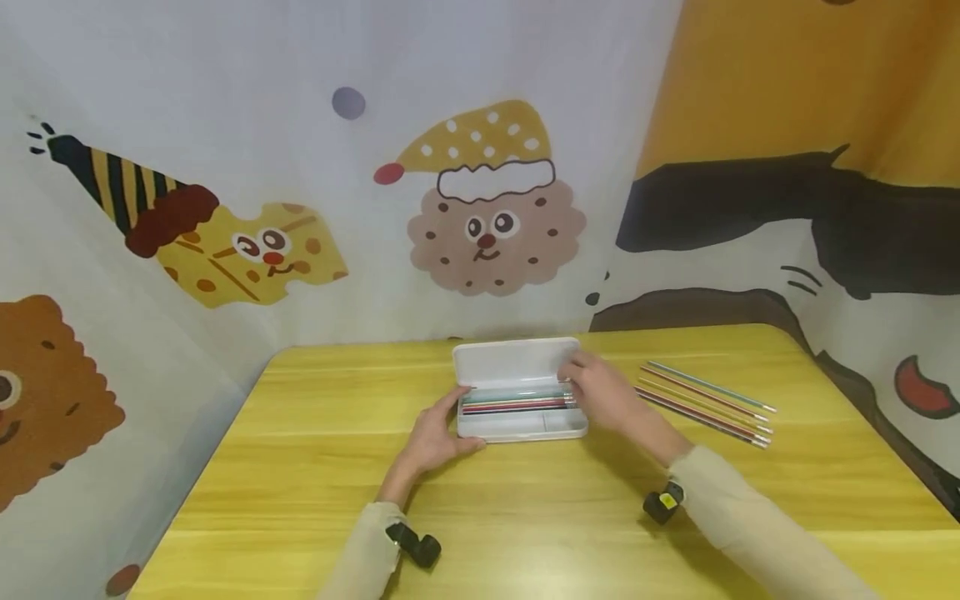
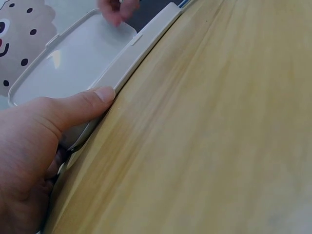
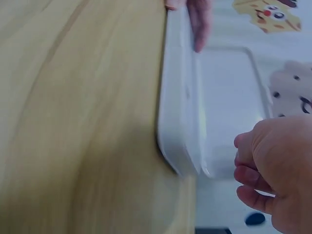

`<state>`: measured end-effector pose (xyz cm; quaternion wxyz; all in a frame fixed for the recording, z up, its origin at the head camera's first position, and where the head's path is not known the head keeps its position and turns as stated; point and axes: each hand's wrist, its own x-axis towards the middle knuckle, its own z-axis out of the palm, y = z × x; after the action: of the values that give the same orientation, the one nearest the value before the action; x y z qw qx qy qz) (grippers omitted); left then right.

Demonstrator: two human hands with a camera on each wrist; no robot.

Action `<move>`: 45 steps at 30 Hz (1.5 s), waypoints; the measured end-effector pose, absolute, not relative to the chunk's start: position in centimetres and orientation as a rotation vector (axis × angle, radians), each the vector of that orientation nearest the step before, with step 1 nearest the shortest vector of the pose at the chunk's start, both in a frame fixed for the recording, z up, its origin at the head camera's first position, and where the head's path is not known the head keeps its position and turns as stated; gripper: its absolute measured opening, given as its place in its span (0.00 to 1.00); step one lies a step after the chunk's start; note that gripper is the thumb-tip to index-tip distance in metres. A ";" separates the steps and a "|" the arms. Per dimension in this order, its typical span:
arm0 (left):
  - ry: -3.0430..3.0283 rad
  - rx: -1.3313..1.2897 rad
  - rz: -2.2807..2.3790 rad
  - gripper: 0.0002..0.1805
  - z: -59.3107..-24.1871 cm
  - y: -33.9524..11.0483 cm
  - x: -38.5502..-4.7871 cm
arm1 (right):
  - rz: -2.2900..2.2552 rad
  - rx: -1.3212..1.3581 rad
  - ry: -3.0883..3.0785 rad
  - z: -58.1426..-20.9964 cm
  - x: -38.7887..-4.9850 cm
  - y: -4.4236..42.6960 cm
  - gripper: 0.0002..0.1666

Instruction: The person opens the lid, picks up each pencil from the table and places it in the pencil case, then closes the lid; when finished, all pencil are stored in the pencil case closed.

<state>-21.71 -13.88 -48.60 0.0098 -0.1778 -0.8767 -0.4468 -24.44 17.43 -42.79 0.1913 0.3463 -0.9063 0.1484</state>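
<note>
A pencil case [image 1: 501, 426] lies on the worktop [image 1: 525, 500], lid [image 1: 510, 362] raised, a hand at either end.
Head view: the left hand [image 1: 433, 437] grips the case's left end; the right hand [image 1: 603, 392] bends in by the lid's right side, near the inside pencils [image 1: 513, 405]; the loose pencils [image 1: 705, 405] lie apart, and could scatter if the right forearm brushed them. Left wrist view: the thumb presses the front wall; a slackened hold might let the case skid. Right wrist view: the fingers curl beside the lid, pinching what I cannot tell; a knock could drop it onto them.
</note>
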 end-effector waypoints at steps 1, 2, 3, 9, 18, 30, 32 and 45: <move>-2.743 -0.548 -1.394 0.50 -48.5 -14.0 -21.7 | 0.435 0.955 -2.545 -42.5 -24.2 17.9 0.11; -2.745 -0.549 -1.393 0.50 -48.4 -14.1 -21.7 | 0.453 0.935 -2.547 -42.2 -24.0 18.4 0.11; -2.748 -0.550 -1.387 0.50 -48.4 -14.2 -21.7 | 0.467 0.912 -2.551 -41.9 -23.7 18.9 0.11; -2.758 -0.552 -1.356 0.50 -48.3 -14.4 -21.6 | 0.496 0.819 -2.526 -41.4 -21.7 22.6 0.11; -2.762 -0.556 -1.307 0.50 -47.9 -14.5 -22.4 | 0.507 0.691 -2.555 -42.3 -19.2 28.2 0.13; -2.761 -0.581 -1.346 0.50 -48.0 -14.2 -22.7 | 0.424 0.558 -2.549 -44.5 -16.3 33.4 0.14; -2.762 -0.571 -1.355 0.49 -48.1 -14.1 -22.6 | 0.416 0.532 -2.536 -44.9 -16.0 33.9 0.15; -2.754 -0.588 -1.316 0.48 -48.5 -14.4 -22.0 | 0.363 0.436 -2.582 -46.4 -14.9 35.7 0.14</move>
<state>-21.96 -14.36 -48.45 0.0164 -0.1892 -0.8858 -0.4234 -14.92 35.73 -46.43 0.2466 0.1600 -0.9465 0.1330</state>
